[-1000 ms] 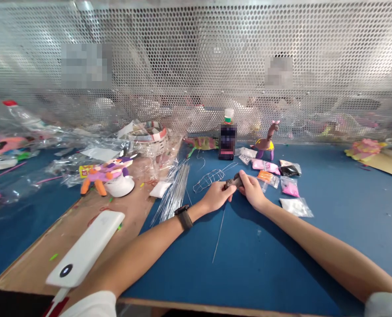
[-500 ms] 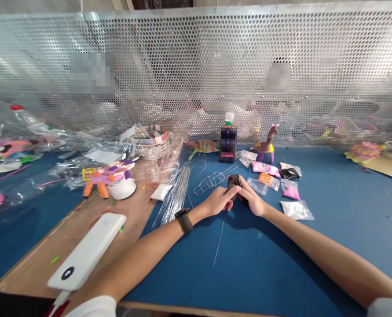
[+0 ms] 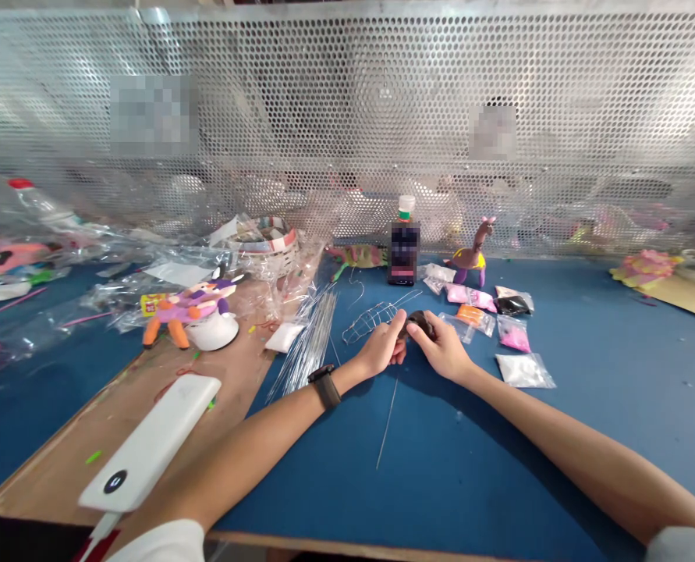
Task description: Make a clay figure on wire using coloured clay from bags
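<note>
Both of my hands are closed round a lump of dark brown modelling clay (image 3: 422,323) above the blue table. My left hand (image 3: 381,348), with a dark watch on its wrist, grips the lump's left side, thumb raised. From the right, my right hand (image 3: 448,350) holds it with the thumb pressed on its near face. Fingers hide much of the clay. Below my hands a single thin wire (image 3: 388,425) lies on the table. Just behind my left hand sits a bent wire frame (image 3: 370,321).
Left of my arm lie a bundle of straight wires (image 3: 312,339) and a white power bank (image 3: 151,441). Clay packets (image 3: 514,334) are at the right. A bottle (image 3: 404,242) and a clay animal figure (image 3: 473,256) stand before the perforated metal screen (image 3: 335,94).
My left thumb has come off the top of the clay and points up. The right thumb now presses the lump, which has turned slightly and sits a little further right.
</note>
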`<state>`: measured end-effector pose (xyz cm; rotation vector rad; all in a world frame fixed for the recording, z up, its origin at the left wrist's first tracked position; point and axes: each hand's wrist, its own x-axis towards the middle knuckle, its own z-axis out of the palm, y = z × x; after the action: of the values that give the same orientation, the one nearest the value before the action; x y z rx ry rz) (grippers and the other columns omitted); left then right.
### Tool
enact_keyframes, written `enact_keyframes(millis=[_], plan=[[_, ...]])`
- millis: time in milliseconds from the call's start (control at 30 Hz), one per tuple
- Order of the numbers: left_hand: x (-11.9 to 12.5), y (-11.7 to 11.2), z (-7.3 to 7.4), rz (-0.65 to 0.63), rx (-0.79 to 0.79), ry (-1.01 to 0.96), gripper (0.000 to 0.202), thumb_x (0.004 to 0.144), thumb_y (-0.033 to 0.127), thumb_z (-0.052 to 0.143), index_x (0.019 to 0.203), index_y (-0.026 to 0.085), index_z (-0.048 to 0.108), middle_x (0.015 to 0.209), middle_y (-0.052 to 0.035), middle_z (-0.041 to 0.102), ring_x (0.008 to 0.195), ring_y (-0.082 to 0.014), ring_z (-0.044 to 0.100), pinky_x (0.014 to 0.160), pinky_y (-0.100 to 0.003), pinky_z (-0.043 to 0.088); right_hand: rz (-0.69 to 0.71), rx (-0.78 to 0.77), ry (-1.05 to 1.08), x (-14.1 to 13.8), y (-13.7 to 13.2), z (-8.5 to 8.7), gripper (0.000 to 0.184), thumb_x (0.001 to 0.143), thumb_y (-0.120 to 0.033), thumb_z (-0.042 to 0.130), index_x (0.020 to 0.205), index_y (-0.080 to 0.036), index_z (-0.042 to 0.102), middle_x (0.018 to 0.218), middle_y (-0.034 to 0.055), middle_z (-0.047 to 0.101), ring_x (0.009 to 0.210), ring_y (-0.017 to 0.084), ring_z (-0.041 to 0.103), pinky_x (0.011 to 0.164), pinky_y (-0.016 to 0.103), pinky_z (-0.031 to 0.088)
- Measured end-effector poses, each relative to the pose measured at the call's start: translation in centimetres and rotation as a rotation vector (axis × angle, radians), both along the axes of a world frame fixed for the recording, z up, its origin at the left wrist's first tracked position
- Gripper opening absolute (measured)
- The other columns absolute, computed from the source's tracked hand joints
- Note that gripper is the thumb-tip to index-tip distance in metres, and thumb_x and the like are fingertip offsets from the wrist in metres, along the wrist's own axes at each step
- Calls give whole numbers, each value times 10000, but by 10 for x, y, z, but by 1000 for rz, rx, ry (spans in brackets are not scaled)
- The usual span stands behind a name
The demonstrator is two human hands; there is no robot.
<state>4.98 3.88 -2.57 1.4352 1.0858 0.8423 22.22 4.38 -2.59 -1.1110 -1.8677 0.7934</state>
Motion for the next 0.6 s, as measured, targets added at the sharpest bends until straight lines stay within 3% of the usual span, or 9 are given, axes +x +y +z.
enact_keyframes(millis=[200,433,600], plan=[[2,-2,-1,76,33,46,771,902,865,301,584,193,506,537,-15,527,461,-117,478,478,-273,351,69,-8,12,1,1,3,413,1037,-562,460,785,-235,452,636,-40,457,612,150,417,599,297,352],[2,-3,-5,45,177,153,661,967,765,353,756,184,586,646,-4,588,524,-124,519,530,-268,383,253,-287,210,4,5,4,355,998,-534,504,823,-225,509,649,-36,520,571,132,411,558,287,338],[1,-3,-3,59,139,156,720,955,793,315,627,191,533,550,-9,541,507,-142,514,551,-293,387,434,-185,164,5,-2,9,158,904,-358,603,957,-232,522,825,7,668,667,160,531,647,310,437]])
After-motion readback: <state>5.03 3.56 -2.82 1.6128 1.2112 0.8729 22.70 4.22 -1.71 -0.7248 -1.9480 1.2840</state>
